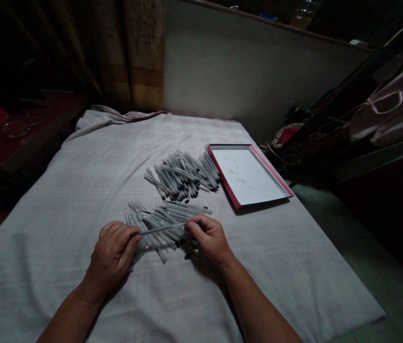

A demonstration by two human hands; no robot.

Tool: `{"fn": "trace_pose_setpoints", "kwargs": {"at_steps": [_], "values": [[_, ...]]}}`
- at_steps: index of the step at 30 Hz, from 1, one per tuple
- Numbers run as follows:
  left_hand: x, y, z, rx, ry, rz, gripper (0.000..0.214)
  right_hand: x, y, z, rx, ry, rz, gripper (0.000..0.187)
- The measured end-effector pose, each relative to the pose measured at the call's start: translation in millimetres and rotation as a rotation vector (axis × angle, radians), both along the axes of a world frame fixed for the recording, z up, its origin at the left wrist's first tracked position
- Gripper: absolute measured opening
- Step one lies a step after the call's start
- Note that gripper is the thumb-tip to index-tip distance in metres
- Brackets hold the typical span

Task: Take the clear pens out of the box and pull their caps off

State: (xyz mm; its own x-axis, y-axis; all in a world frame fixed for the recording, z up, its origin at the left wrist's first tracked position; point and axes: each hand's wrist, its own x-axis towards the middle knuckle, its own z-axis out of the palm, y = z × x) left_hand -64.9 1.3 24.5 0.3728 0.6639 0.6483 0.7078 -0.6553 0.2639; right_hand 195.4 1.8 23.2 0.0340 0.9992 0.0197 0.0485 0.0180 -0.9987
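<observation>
Between my two hands a slim grey pen [164, 228] is stretched level, one end in each. My left hand [114, 252] is closed on its left end, thumb against the fingers. Pinched between thumb and fingers of my right hand [208, 237] is the other end. Just below lies a loose pile of clear pen parts [147, 221], partly covered by my hands. Farther back is a second heap of pens [180, 176], many with dark tips turned toward me.
A shallow box lid [255, 176] with red sides and a white inside lies right of the far heap. Everything rests on a pale checked cloth [80, 190]. A dark red table [44, 119] stands at left, a wall [230, 66] behind, and cluttered items at right.
</observation>
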Motion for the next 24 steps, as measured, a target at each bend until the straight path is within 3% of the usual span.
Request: {"fn": "trace_pose_setpoints", "kwargs": {"at_steps": [5,11,24], "values": [[-0.3,0.8,-0.1,-0.005,-0.009,-0.01,0.01,2.2,-0.2,2.4,0.049,0.001,0.019,0.014],[-2.8,0.1,-5.4,-0.031,-0.01,0.011,0.012,3.9,1.3,0.4,-0.02,0.008,0.022,0.018],[-1.2,0.4,-5.7,-0.024,-0.011,0.001,0.011,4.8,0.5,2.6,-0.001,-0.018,0.013,0.014]]}}
